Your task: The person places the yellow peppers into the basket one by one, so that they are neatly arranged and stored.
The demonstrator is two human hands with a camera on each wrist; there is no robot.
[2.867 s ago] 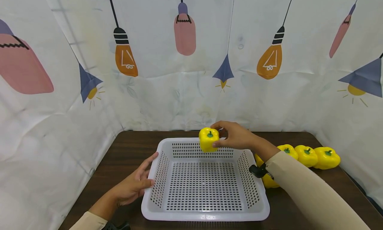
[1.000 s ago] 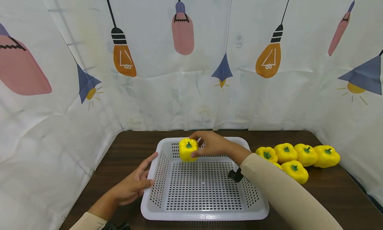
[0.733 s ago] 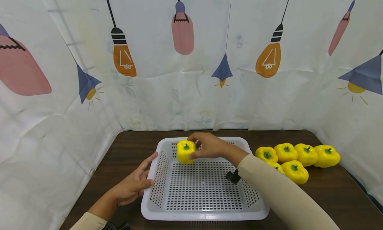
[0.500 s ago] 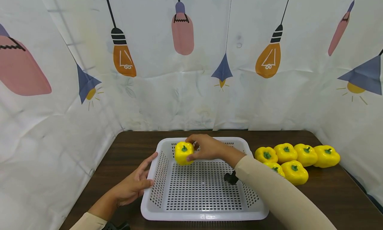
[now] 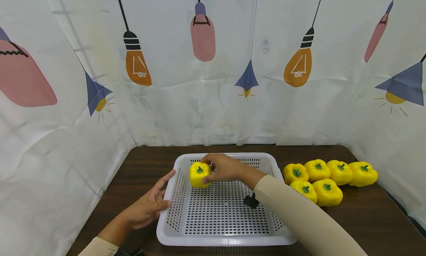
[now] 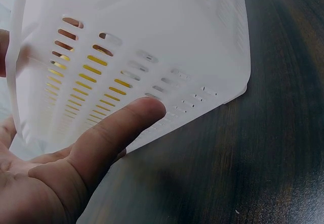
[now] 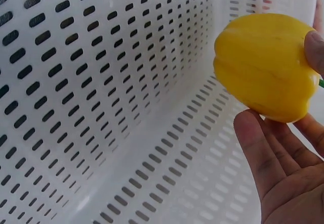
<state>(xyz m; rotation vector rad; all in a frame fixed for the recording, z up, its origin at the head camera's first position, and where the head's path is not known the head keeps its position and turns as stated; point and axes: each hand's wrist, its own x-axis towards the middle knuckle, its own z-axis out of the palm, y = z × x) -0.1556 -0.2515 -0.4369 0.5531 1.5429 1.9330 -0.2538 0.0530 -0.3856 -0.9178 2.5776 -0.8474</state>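
A yellow bell pepper (image 5: 198, 175) with a green stem is in my right hand (image 5: 226, 170), pinched between thumb and fingertips. It is inside a white perforated plastic basket (image 5: 226, 241), at the far left corner. The right wrist view shows the same pepper (image 7: 260, 64) apart from the slotted floor, fingers below it and thumb against its side. My left hand (image 5: 149, 204) rests against the basket's left side with fairly straight fingers. In the left wrist view its thumb (image 6: 119, 130) touches the slotted outer wall, and yellow shows through the slots.
Several yellow bell peppers (image 5: 327, 192) sit grouped on the dark wooden table (image 5: 362, 211), to the right of the basket. Behind the table hangs a pale cloth (image 5: 186, 111) printed with lamps. The right forearm crosses the basket's right side.
My right hand has carried the pepper from above the basket's back rim leftward and down into its far left corner. The left hand and the basket have stayed in place.
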